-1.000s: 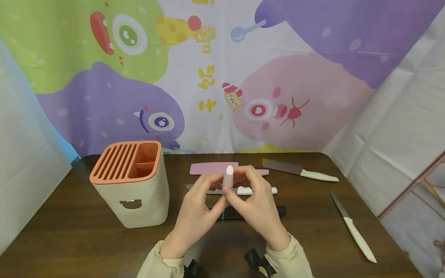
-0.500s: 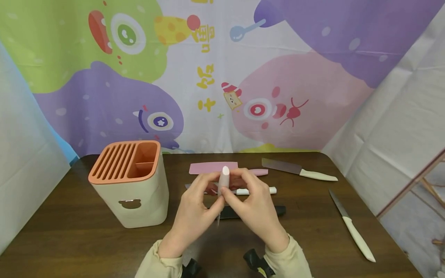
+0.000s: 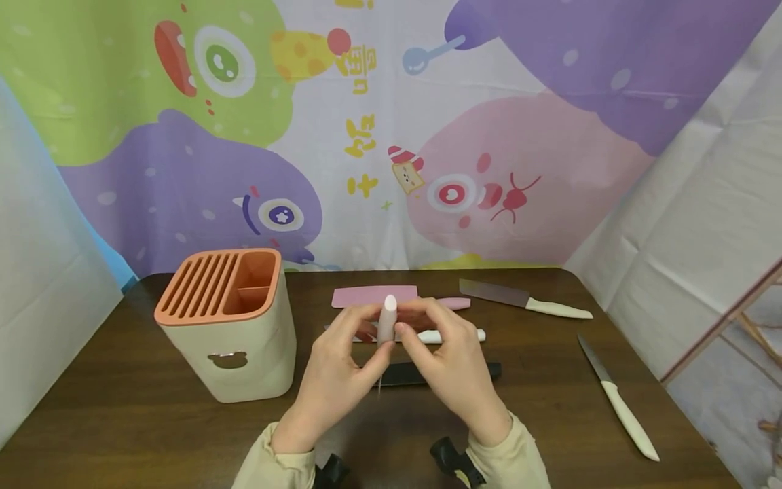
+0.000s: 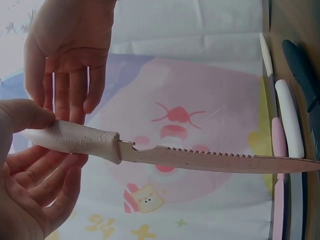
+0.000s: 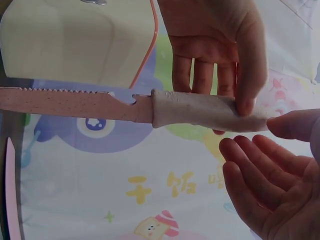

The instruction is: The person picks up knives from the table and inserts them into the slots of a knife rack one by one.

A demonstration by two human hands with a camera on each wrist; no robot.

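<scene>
A serrated-backed knife (image 4: 200, 161) with a pale handle and a notch near the handle hangs blade-down over the table. My left hand (image 3: 336, 360) pinches its handle (image 3: 387, 322) between thumb and fingers. In the right wrist view, the left thumb lies across the handle (image 5: 200, 111). My right hand (image 3: 452, 353) is beside the handle with loosely extended fingers; its thumb tip (image 5: 280, 123) is at the handle's end, and I cannot tell whether it touches. Below, a pink cleaver (image 3: 373, 296), a white-handled knife (image 3: 435, 336) and a black item (image 3: 403, 373) lie partly hidden.
A cream knife block (image 3: 256, 360) with an orange slotted top (image 3: 208, 278) stands on the left of the dark wooden table (image 3: 153, 435). Two cream-handled knives lie to the right, a broad one (image 3: 556, 308) at the back and a pointed one (image 3: 629, 420) nearer. A cartoon curtain hangs behind.
The knife has shifted slightly left with the left hand. The right thumb, earlier against the handle, now stands slightly off to its right in the head view.
</scene>
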